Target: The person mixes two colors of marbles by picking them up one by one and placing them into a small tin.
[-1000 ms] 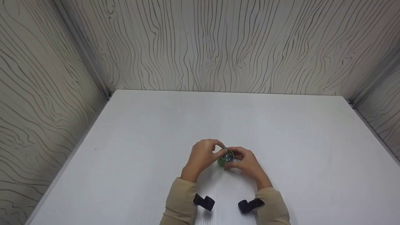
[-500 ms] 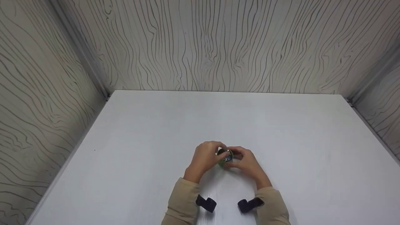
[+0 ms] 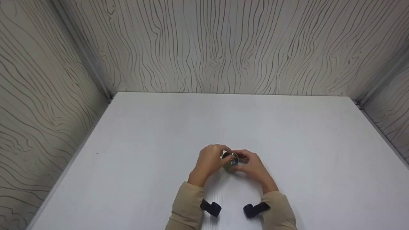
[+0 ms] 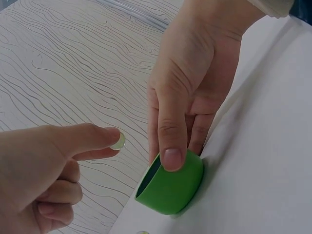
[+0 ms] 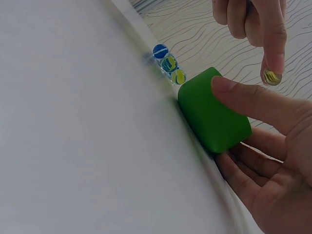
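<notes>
"Where is the green cup (image 5: 214,117)?"
"On the white table (image 3: 159,127), about midway between its left and right edges and well apart from the far edge. The base rests on the table."
"What is inside?"
"From the head I see bluish glints in the mouth, too small for counting."
"Which way does it point?"
"The mouth looks upward, so the axis of the cup is upright."
"And the left hand (image 3: 209,161)?"
"Its thumb and index finger pinch a clear marble with yellow swirl (image 5: 273,78), above the mouth and apart from the rim. The other fingers are curled."
"The right hand (image 3: 254,166)?"
"Its fingers are clamped on the cup, the thumb at one side of the wall."
"More marbles?"
"Yes, a row of three marbles (image 5: 169,63), blue and yellow, near the cup. Whether they touch it, I cannot tell."
</notes>
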